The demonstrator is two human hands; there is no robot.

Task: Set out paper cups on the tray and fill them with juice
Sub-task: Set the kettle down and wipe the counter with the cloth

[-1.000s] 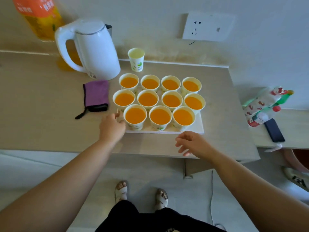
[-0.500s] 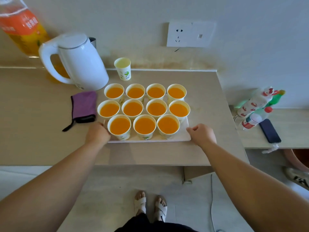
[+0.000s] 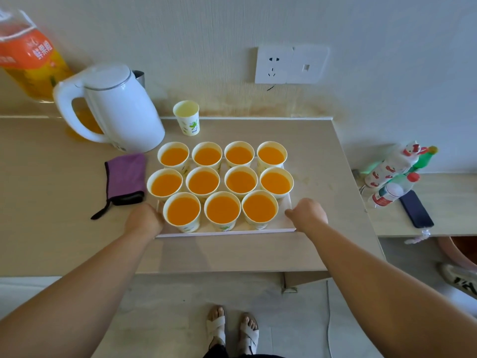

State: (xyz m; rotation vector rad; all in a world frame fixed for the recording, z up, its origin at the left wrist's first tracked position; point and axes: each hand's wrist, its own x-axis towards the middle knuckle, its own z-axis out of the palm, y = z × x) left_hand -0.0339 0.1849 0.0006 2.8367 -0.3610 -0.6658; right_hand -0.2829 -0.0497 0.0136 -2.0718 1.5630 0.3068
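A white tray lies on the beige table and carries several paper cups filled with orange juice, set in three rows. My left hand grips the tray's front left corner. My right hand grips the tray's front right edge, fingers curled under it. One more paper cup stands alone behind the tray near the wall. The juice bottle with an orange label stands at the far left.
A white electric kettle stands left of the tray, with a purple cloth in front of it. On a lower shelf to the right lie spray bottles and a black phone. A wall socket is above.
My right hand moved from the table's front edge up to the tray's right corner and took hold of it. My left hand settled onto the left corner. The view shifted.
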